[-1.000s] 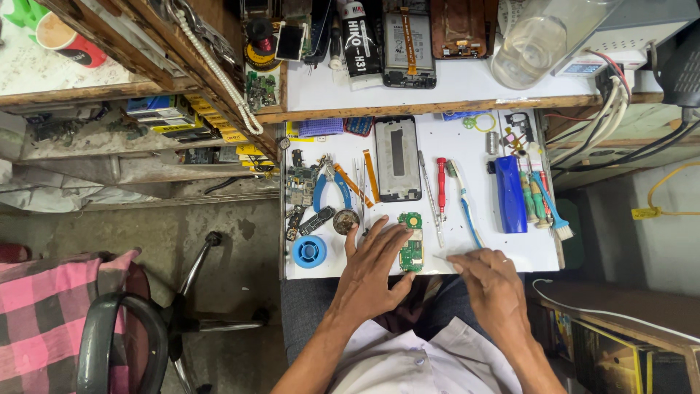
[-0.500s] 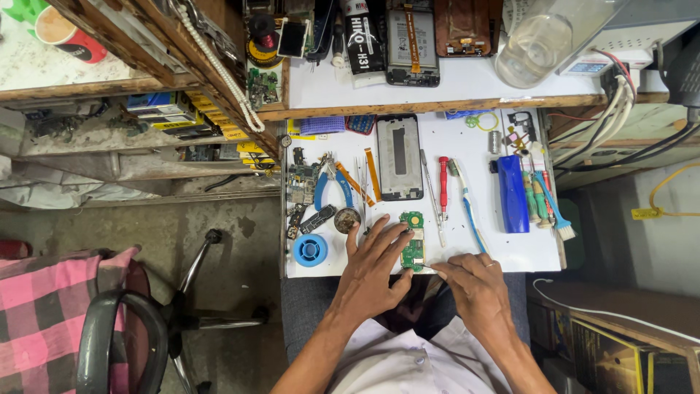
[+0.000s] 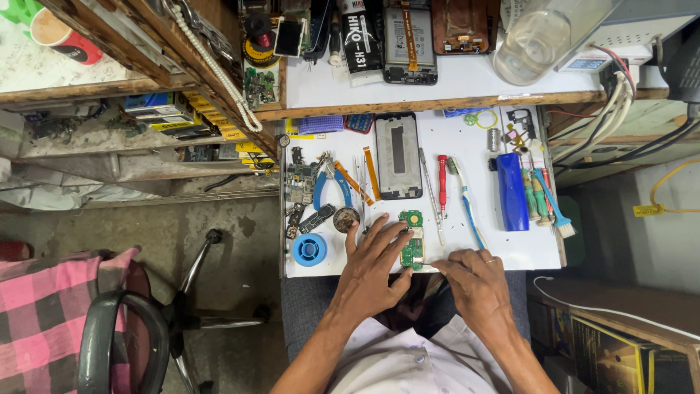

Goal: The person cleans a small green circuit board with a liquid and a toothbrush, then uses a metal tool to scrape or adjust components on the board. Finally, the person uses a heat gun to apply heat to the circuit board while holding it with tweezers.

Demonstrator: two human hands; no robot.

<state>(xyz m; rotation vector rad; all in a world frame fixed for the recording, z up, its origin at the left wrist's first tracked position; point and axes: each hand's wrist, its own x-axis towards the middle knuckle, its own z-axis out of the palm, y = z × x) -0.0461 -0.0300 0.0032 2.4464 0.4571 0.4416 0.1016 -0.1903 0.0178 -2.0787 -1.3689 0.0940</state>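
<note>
Matt green circuit board (image 3: 413, 241) under bare fingers (image 3: 379, 244), lying on a smooth white worktop (image 3: 510, 248). At ten o'clock, pliers (image 3: 332, 186) with blue plastic grips and dull metal jaws. At two o'clock, a glossy blue plastic lighter (image 3: 512, 191). Rough wood shelf edge (image 3: 437, 103) at twelve.

Two hands (image 3: 375, 273) — one green circuit board (image 3: 413, 241) — one pliers (image 3: 329, 186).

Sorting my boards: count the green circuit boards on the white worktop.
2: a small green circuit board under the left hand's fingertips; a darker populated board beside the blue-handled pliers. Others may be hidden.
</note>
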